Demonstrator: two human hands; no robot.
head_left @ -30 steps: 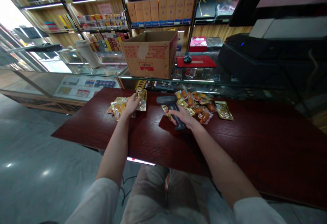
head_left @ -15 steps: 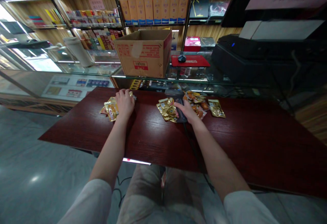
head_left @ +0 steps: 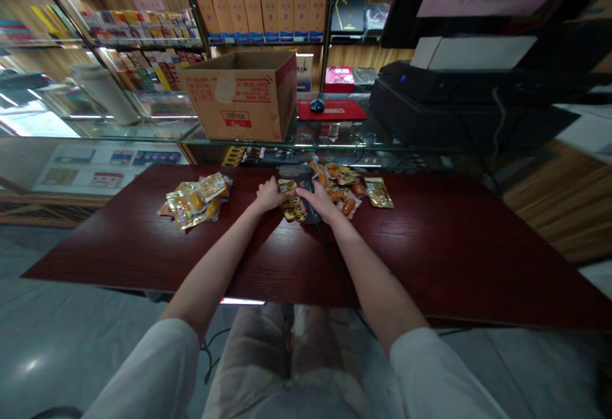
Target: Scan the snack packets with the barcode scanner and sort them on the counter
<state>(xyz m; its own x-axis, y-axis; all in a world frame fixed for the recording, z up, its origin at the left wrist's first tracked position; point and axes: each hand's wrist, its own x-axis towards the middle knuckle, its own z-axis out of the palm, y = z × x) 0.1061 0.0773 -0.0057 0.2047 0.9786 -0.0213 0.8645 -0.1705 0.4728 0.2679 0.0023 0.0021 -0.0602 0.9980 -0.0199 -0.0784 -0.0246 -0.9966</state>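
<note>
My right hand point(head_left: 321, 203) is wrapped around the handle of a dark handheld barcode scanner point(head_left: 313, 210), whose head is over the middle pile. My left hand point(head_left: 270, 196) is at the left edge of that pile, its fingers closed on a gold snack packet point(head_left: 291, 210); the fingertips are partly hidden. Just right of the scanner are clear-backed packets with brown sausage-like pieces point(head_left: 348, 201). One gold packet point(head_left: 378, 192) lies apart at the right. A separate heap of gold packets point(head_left: 196, 199) rests on the left of the table.
The dark red wooden table point(head_left: 430, 259) stands against a glass counter. On the counter are an open cardboard box point(head_left: 239, 103), a red mat point(head_left: 342, 110) with a mouse point(head_left: 317, 106), and a black machine point(head_left: 430, 106). The scanner's cable point(head_left: 335, 259) runs over the table's front edge.
My left hand has moved right, from the left heap to the middle pile, leaving packets behind on the heap. My right hand still holds the scanner. The view has shifted slightly right.
</note>
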